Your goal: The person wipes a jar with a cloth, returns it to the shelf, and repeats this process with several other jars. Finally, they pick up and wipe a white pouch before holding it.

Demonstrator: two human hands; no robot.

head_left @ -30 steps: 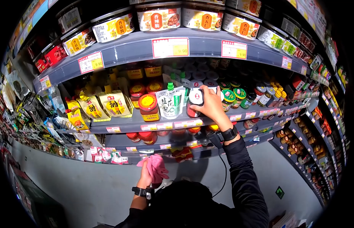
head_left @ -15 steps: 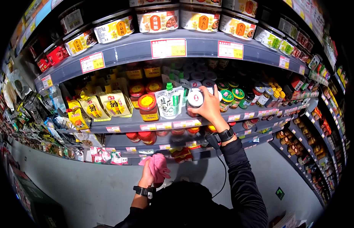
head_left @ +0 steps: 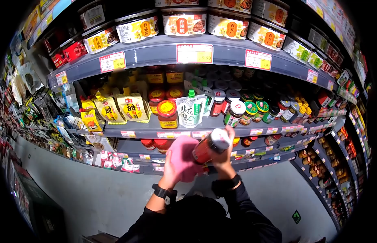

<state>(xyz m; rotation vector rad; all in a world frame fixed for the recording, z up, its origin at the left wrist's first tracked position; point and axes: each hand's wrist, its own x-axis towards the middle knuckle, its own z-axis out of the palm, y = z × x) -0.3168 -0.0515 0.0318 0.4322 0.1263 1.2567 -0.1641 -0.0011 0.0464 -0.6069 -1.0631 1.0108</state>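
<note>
My right hand grips a jar with a white lid and dark red contents, tilted in front of the shelf. A pink cloth is in my left hand, spread up against the jar's left side. Behind them on the middle shelf stand a white spouted pouch with a green cap and a yellow-lidded sauce jar. To the right of the pouch is a row of jars, including a white-lidded one and green-lidded ones.
Overhanging the middle shelf is an upper shelf edge with price tags and labelled tubs. Yellow pouches stand at left. Red-lidded jars sit on the shelf below. Grey floor lies beneath.
My right hand has drawn the white-lidded jar off the middle shelf, down and toward me. My left hand has raised the pink cloth to meet it. The view has shifted slightly.
</note>
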